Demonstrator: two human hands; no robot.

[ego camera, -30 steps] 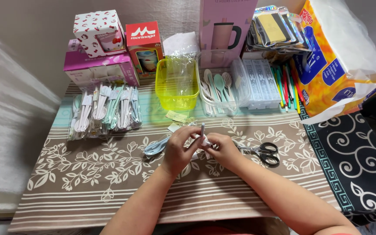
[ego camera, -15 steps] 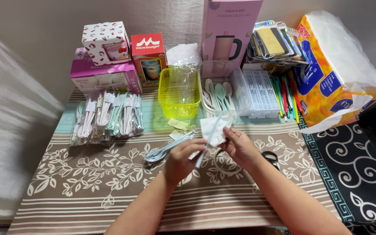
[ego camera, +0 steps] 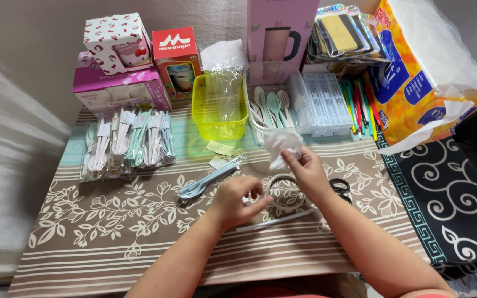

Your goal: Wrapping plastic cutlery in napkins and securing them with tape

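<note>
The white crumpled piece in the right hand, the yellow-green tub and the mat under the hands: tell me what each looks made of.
White crumpled piece: looks like thin tissue or soft plastic wrap, matte and creased; which one is unclear. The right hand pinches it.
Yellow-green tub: translucent glossy plastic, since light passes through its walls.
Mat: probably woven or vinyl cloth with a printed leaf pattern and stripes, flat, low sheen.

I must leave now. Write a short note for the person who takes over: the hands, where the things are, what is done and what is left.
Left hand: knuckles down on the tablecloth, beside the tape roll; grip not visible.
Right hand: pinching a crumpled clear wrapper.
Done: wrapped cutlery sets piled at left; one wrapped set lies ahead of the left hand.
Left: loose spoons in the clear tray.
Scissors lie behind the right hand.
</note>
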